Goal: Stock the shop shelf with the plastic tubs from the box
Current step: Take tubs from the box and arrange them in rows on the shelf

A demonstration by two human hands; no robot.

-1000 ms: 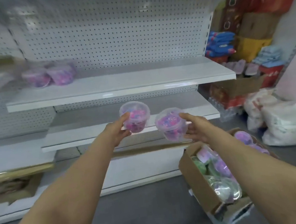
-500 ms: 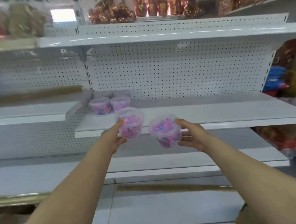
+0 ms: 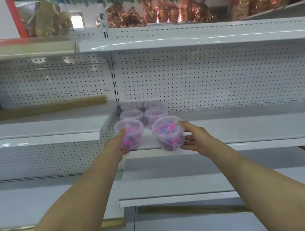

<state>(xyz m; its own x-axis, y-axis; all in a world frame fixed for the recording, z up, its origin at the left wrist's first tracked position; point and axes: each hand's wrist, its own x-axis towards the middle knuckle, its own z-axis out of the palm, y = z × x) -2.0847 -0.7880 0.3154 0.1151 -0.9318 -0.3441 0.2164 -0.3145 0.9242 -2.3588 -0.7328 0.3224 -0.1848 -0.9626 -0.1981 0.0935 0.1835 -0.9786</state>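
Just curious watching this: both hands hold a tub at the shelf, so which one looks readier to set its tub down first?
Probably the left hand: its tub sits over the shelf, behind the edge. The right hand's tub overhangs the front edge.

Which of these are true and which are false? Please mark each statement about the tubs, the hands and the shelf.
1. Each hand holds one tub. True: the left hand grips the left tub, and the right hand grips the right tub.
2. The shelf has no tubs on it yet. False: four tubs already stand at its left end, in two rows.
3. The held tubs have their lids on. True.
4. The stocked tubs stand at the right end of the shelf. False: they are at the left end, beside the upright post.
5. The box is in view. False: no box shows here.
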